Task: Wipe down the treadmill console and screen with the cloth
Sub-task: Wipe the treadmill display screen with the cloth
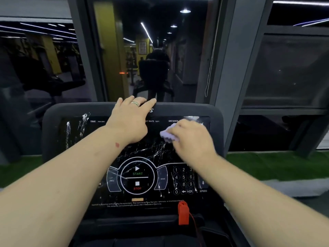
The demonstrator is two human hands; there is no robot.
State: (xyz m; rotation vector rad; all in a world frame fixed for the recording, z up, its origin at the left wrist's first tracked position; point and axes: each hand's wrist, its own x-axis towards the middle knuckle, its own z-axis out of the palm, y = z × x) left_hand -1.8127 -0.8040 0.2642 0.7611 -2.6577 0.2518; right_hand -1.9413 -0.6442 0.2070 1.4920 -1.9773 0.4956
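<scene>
fingers (179,129) around cloth (168,135) on screen (142,150)

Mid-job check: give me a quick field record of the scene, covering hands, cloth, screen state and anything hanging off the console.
left hand: open, fingers resting on the console top edge
right hand: grips the purple cloth, pressed on the screen's upper right
screen: white streaks at the upper left and centre, and over the buttons
unwiped area: left side, judging by the streaks
safety key: red, at the console's lower right, cord trailing down
keypad: partly under the right forearm
</scene>
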